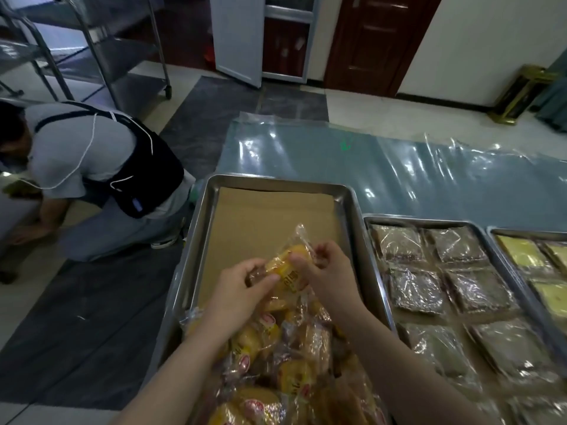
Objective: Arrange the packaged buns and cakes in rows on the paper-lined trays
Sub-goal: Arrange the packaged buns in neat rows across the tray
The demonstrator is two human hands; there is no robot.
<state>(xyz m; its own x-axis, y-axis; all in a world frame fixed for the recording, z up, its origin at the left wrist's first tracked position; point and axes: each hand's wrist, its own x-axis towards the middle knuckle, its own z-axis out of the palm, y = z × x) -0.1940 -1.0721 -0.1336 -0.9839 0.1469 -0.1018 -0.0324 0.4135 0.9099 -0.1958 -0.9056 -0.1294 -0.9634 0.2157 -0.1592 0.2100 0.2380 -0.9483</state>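
Packaged buns (276,363) lie heaped at the near end of the steel tray (196,240), whose brown paper lining (260,216) shows bare at the far end. Above the heap, the left hand (242,286) and right hand (325,271) both hold one yellow bun packet (291,259), the fingers (260,279) of each curled and pinching its clear wrapper from either side. Just to the right, a second tray (423,221) holds dark wrapped cakes (414,289) in rows, a third tray (521,231) holds yellow cakes (518,253), and a crouching person (92,167) is on the floor at left.
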